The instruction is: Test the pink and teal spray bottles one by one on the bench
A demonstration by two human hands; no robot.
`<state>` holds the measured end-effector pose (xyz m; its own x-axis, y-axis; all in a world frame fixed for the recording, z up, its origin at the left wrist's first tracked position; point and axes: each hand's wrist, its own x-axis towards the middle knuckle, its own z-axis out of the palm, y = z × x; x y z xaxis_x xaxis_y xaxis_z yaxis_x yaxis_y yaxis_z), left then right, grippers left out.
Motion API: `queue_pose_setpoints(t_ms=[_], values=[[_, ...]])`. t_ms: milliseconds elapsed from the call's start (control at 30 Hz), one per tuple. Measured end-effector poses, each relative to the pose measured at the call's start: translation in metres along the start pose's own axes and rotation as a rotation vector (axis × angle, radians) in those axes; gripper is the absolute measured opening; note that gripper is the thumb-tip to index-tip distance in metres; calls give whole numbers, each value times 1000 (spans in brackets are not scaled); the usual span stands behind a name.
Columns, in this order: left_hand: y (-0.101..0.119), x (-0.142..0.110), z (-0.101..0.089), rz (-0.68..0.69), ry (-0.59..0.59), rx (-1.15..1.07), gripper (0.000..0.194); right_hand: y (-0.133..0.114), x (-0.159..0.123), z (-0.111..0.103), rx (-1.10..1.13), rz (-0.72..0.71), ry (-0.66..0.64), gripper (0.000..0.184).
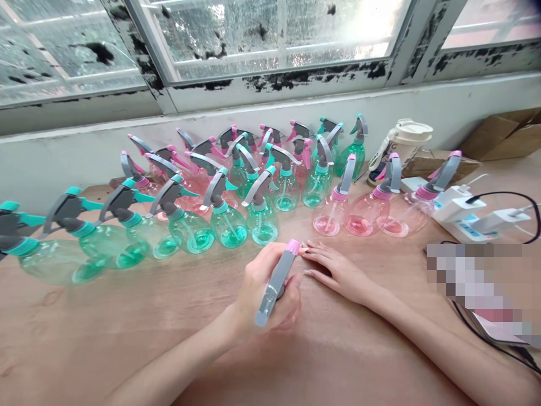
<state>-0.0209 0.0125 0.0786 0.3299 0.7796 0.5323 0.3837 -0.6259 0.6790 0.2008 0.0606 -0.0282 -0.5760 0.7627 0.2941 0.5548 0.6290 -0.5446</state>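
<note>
Spray bottle (276, 285) gripped in curled left hand (252, 288), beside loosely extended right hand (343, 274): apparently a handling step, next calling for steadiness.

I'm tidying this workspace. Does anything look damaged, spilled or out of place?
Yes: the window frame behind the spray bottles looks damaged or badly worn, its pale surface broken by ragged black patches. Dark blotches show against the glass too. I see no spill on the table.
</note>
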Motion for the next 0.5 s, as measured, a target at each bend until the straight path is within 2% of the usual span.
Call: queue_pose_setpoints(t_ms=[500], values=[[3, 1, 0, -29, -2, -10, 26, -1, 1, -1, 8, 11, -3, 40]])
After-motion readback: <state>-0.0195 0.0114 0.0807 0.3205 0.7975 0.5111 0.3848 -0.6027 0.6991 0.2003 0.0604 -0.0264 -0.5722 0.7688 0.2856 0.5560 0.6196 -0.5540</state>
